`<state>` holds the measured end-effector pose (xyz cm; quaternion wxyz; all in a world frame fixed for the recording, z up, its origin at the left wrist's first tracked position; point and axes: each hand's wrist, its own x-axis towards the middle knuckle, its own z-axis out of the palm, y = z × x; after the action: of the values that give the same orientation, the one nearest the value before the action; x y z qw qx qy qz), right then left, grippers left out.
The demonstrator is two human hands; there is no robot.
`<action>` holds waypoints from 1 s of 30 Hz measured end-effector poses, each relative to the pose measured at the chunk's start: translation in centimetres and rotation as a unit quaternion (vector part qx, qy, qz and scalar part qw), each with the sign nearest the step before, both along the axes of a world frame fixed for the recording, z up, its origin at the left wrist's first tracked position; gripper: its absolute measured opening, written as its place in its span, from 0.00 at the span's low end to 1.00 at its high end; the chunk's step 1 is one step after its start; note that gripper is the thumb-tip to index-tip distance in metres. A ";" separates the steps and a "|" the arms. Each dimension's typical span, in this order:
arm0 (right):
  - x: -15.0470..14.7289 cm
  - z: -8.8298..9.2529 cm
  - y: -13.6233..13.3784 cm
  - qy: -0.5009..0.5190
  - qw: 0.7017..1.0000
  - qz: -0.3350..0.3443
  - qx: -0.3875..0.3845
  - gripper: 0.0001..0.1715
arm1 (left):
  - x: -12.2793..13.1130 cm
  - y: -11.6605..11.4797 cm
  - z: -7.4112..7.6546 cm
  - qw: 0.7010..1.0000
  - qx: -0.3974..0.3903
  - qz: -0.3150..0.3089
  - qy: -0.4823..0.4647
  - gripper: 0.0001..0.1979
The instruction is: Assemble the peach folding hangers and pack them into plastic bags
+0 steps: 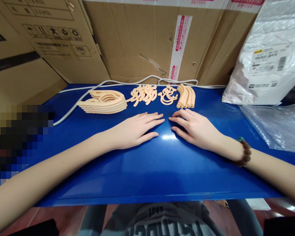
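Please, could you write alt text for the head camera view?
A person's left hand and right hand, both empty, rest on a blue table. Beyond them lie four groups of beige pieces, with cardboard boxes behind.

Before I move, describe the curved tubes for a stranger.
On the blue table, beige pieces lie in a row. The curved tubes form its right end, beyond the right hand; unlike the thin, jumbled pieces beside them, they lie parallel.

“KG” (46,12), “合格证” (80,50) and handling icons (53,31) with recycling arrows (75,32) on the upper-left cardboard box (64,62)
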<state>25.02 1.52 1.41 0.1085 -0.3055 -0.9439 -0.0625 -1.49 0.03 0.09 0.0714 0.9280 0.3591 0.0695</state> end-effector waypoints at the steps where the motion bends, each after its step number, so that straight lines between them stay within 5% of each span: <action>1: 0.0 0.1 0.0 -0.007 1.000 0.001 0.000 0.25 | 0.0 0.0 0.1 1.000 0.004 0.001 0.001 0.29; 5: 0.1 1.1 0.8 0.016 0.998 -0.054 0.004 0.22 | 0.1 0.1 0.1 1.000 0.012 0.000 0.001 0.28; 9: 0.9 3.2 4.1 0.085 0.974 -0.208 0.009 0.20 | 0.1 0.1 0.0 1.000 0.020 -0.004 -0.007 0.28; 15: 3.1 3.8 11.0 0.070 0.919 -0.385 -0.052 0.35 | 0.1 0.1 0.0 1.000 0.018 -0.008 -0.004 0.28; 19: 4.3 2.4 13.9 0.090 0.914 -0.379 -0.113 0.36 | 0.0 0.1 -0.1 1.000 0.019 -0.006 -0.004 0.28; 23: 4.7 2.2 14.5 0.112 0.917 -0.370 -0.094 0.30 | 0.1 0.1 -0.1 1.000 0.017 -0.005 -0.007 0.27; 27: 4.1 4.2 12.3 0.134 0.911 -0.383 -0.079 0.26 | 0.5 -0.1 0.2 0.999 0.012 0.009 -0.044 0.27; 30: 2.8 5.5 8.5 0.167 0.930 -0.302 -0.126 0.23 | 1.4 -0.6 0.5 0.992 0.004 0.048 -0.113 0.27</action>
<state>27.80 10.01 6.93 0.2008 -0.5935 -0.7753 0.0790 -0.06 -0.53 0.57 0.1049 0.8959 0.3928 0.1790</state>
